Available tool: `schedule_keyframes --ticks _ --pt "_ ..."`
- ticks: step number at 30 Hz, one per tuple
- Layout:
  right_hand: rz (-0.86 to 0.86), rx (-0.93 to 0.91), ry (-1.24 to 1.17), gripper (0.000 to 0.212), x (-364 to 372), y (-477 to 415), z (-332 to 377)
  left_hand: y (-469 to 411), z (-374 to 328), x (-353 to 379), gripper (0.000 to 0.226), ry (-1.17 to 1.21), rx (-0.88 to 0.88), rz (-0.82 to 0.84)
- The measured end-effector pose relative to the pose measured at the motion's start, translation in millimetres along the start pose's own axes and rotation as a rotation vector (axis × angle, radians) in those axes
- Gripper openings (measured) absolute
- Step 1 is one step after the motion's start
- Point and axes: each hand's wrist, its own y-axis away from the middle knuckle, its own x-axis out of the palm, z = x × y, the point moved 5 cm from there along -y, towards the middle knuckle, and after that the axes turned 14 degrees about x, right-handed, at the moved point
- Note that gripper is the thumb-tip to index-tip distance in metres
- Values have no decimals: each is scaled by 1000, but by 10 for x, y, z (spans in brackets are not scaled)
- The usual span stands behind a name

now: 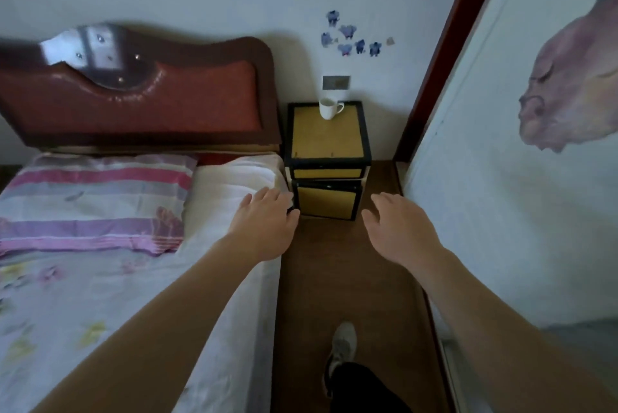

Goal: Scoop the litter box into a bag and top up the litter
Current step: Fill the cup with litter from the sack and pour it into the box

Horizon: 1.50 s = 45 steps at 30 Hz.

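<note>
Litter box is out of view. Left hand (267, 222) and right hand (398, 228) reach forward, fingers loosely spread, holding nothing; the left hovers over the edge of the bed (133, 295), the right over brown floor (334, 279). Beyond them stands a yellow nightstand (321, 138) bearing a white cup (329, 108).

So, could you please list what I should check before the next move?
1. Left hand free: ok, open and holding nothing.
2. Right hand free: ok, likewise empty.
3. Litter box, scoop or bag in view: not ok, none visible.
4. Cup upright on the nightstand, apart from both hands: ok.
5. What the nightstand's lower door hides: cannot tell.
</note>
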Motion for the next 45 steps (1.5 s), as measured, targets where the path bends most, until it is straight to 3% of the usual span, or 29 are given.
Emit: schedule_keyframes --ticks 10,18,24,28,31,39,45 --pt "-10 22 11 50 -717 -2208 264 -2132 801 -655 46 62 31 -34" --pt "55 106 25 42 -553 -4083 633 -4014 1758 -530 48 91 77 -4" --pt "154 165 -29 48 -400 -5092 738 -4986 2213 -391 52 156 76 108" --pt "227 189 -103 41 -38 -5775 648 -5533 2438 -106 69 227 32 185" --pt "272 236 -153 51 323 -6270 571 -5932 2584 268 78 336 -21 213" --pt "397 302 -542 49 1389 -7299 309 -6801 2963 1511 89 970 -295 68" --pt "436 287 -699 39 1871 -7539 242 -7160 2959 1981 82 981 -221 -4"
